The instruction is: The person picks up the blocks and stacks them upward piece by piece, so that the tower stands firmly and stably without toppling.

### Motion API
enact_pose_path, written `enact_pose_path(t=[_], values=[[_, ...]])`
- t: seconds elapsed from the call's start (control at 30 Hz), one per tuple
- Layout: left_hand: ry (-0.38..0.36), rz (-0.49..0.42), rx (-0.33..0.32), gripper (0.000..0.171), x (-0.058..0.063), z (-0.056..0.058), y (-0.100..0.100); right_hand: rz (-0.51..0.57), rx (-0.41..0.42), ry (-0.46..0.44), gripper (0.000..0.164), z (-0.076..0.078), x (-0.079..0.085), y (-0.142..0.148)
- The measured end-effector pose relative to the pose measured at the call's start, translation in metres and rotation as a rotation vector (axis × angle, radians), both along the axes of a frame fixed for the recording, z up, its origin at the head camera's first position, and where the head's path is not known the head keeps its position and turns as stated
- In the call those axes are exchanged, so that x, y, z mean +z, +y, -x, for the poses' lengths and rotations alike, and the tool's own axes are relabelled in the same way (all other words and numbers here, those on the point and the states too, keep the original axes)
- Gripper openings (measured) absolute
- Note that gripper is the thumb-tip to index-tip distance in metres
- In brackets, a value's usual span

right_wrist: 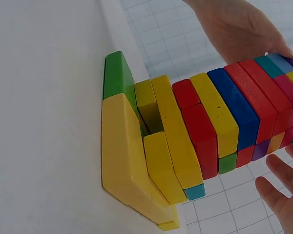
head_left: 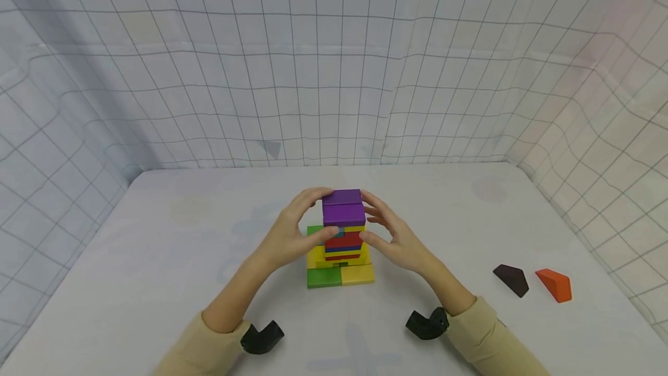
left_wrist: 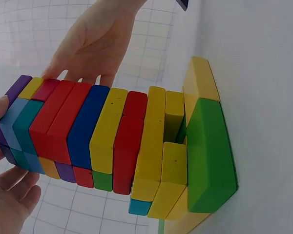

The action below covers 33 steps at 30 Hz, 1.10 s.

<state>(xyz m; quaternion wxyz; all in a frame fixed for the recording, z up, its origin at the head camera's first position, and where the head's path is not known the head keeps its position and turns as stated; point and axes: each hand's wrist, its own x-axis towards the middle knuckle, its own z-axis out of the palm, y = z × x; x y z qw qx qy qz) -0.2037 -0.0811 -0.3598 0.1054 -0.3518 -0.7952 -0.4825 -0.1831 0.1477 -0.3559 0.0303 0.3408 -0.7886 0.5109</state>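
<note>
A tower of coloured building blocks [head_left: 343,241] stands upright at the middle of the table. Two purple blocks [head_left: 343,214] form its top, above red, blue and yellow layers. The base includes a flat green block [head_left: 324,278] and a pale yellow block [head_left: 358,275]. My left hand [head_left: 287,238] holds the tower's upper left side, thumb in front and index finger at the far purple corner. On the other side, my right hand [head_left: 399,242] curls round the upper right, its thumb near the front. In the left wrist view, the tower partly hides my right fingers.
To the right on the white table [head_left: 156,283] lie a dark angular block [head_left: 512,279] and an orange angular block [head_left: 556,285]. A black device [head_left: 262,338] sits by the left wrist, another black device [head_left: 428,324] by the right. Grid-patterned curtains [head_left: 334,74] surround the table.
</note>
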Motion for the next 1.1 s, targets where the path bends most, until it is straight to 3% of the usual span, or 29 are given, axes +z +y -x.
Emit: enact_pose_path(t=[0.17,0.5,0.77,0.93,1.1], values=[[-0.003,-0.044,-0.017,0.06,-0.003,0.001,0.001,-0.008,-0.007,0.01,0.065,-0.002,0.002,-0.001],[0.004,-0.051,-0.001,0.059,-0.006,0.001,0.003,-0.016,-0.056,0.072,0.061,-0.004,0.009,-0.002],[0.017,-0.056,-0.007,0.058,-0.006,0.002,0.004,-0.008,-0.013,0.091,0.054,-0.004,0.019,-0.007],[0.002,-0.056,-0.009,0.059,-0.006,0.001,0.003,0.003,0.005,0.115,0.049,0.003,0.011,-0.005],[0.001,-0.062,-0.011,0.06,-0.006,0.0,0.002,-0.018,0.001,0.125,0.056,0.015,-0.004,0.002]])
